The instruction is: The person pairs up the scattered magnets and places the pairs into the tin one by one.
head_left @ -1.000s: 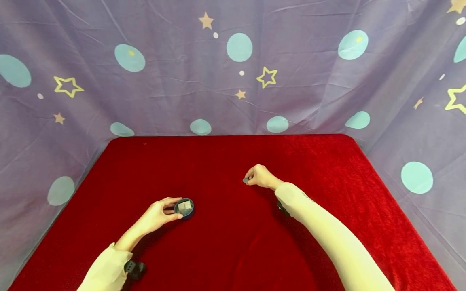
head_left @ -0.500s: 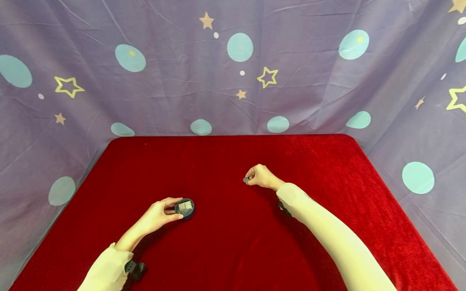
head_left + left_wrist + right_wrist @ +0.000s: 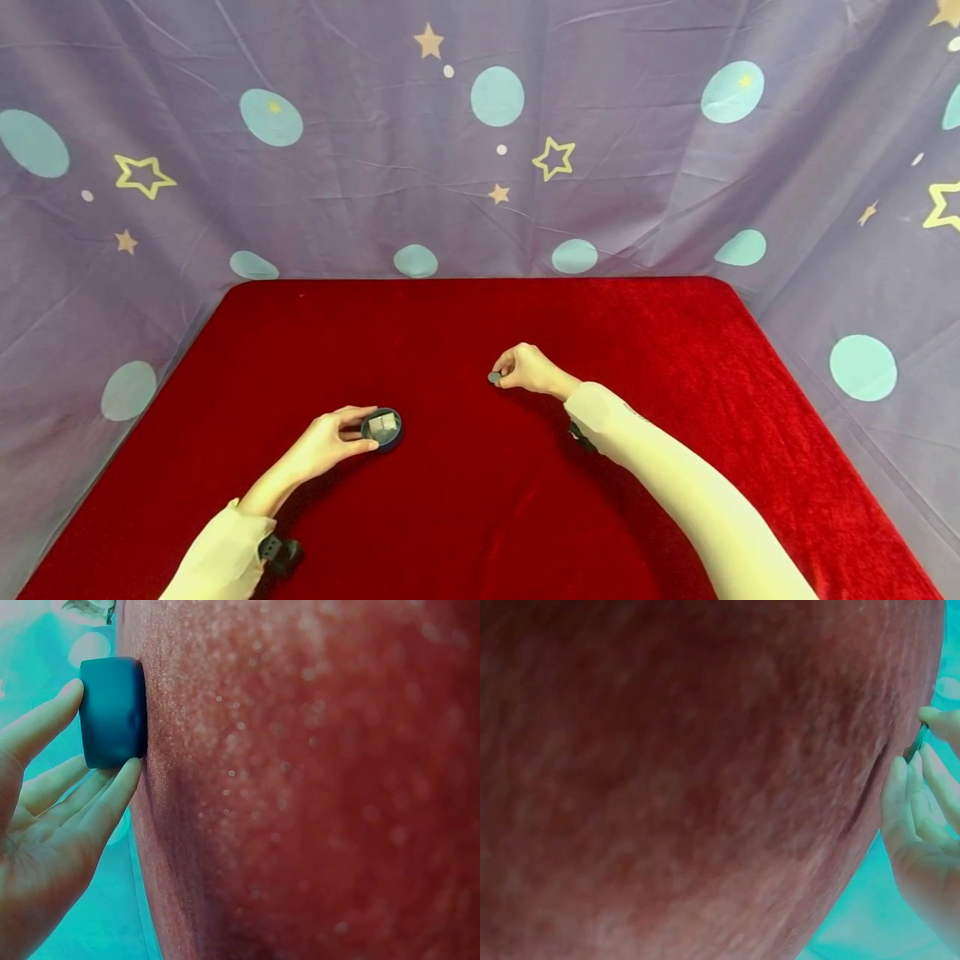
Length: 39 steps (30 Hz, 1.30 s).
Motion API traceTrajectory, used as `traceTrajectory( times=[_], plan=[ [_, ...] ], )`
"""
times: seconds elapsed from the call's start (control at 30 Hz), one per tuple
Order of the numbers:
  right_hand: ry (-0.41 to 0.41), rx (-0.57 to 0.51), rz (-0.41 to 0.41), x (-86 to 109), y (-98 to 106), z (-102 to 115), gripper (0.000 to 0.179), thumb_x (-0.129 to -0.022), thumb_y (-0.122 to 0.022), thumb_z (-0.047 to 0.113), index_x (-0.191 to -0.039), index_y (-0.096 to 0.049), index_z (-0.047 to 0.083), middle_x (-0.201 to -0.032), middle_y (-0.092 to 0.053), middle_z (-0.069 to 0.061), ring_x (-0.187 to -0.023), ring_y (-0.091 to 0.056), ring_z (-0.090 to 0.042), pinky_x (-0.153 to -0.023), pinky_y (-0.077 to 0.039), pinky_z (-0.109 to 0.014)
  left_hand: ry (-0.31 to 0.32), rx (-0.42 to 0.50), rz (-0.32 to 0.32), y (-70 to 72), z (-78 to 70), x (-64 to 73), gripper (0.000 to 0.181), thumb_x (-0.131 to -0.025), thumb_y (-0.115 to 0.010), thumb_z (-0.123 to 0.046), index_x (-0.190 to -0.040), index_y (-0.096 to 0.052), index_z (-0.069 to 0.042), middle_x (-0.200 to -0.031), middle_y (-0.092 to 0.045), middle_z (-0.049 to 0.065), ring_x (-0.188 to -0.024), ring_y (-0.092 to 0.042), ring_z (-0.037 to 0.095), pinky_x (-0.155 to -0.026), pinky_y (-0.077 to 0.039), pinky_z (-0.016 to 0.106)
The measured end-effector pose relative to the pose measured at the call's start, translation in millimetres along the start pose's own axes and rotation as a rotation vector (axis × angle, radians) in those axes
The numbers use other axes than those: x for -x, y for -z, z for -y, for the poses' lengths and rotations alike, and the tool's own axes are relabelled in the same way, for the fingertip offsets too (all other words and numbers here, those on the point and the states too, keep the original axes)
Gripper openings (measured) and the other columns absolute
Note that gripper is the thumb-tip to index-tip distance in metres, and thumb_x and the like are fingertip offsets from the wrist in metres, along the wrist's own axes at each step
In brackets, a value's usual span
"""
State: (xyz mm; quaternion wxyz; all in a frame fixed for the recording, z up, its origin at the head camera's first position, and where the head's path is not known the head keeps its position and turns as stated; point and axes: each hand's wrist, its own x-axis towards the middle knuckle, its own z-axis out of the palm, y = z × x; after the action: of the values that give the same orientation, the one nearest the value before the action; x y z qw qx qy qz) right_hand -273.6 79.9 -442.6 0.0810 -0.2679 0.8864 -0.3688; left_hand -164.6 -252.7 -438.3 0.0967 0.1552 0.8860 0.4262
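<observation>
My left hand (image 3: pixel 330 442) grips a small round dark blue container (image 3: pixel 381 429) at the left middle of the table, thumb on the near side and fingers on the far side. Pale square patches show inside its rim. Seen from the side in the left wrist view, the container (image 3: pixel 112 712) is short and smooth-walled, its base right at the cloth. To the right and farther back, my right hand (image 3: pixel 528 368) pinches a small flat grey disc (image 3: pixel 494 377), coin-like, between thumb and fingertips. The disc (image 3: pixel 916 742) appears thin and edge-on in the right wrist view, close over the cloth.
Red velvety cloth (image 3: pixel 442 517) covers the table, with slight creases near the front. A purple curtain (image 3: pixel 337 192) with stars and blue spots hangs behind and along both sides. A dark wrist device (image 3: pixel 281 554) sits by the left sleeve.
My right hand has shifted slightly left and toward me with the disc, whose round face shows more now. The left hand and the container have stayed in place.
</observation>
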Motion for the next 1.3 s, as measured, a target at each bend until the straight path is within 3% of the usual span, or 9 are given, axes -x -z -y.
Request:
traceTrajectory(
  times=[1.3],
  plan=[
    [0.114,-0.082,0.085,-8.0,-42.7,63.0,0.012,-0.071,-0.07,0.005,-0.083,-0.069,0.002,-0.069,-0.062,-0.001,-0.062,-0.054,-0.005,-0.057,-0.045,-0.016,-0.005,0.009,-0.005,-0.1,-2.1,0.6,0.056,-0.076,-0.07,-0.017,-0.12,-0.048,0.008,-0.117,-0.049,0.028,-0.093,-0.059,0.035,-0.073,-0.051,0.028]
  ],
)
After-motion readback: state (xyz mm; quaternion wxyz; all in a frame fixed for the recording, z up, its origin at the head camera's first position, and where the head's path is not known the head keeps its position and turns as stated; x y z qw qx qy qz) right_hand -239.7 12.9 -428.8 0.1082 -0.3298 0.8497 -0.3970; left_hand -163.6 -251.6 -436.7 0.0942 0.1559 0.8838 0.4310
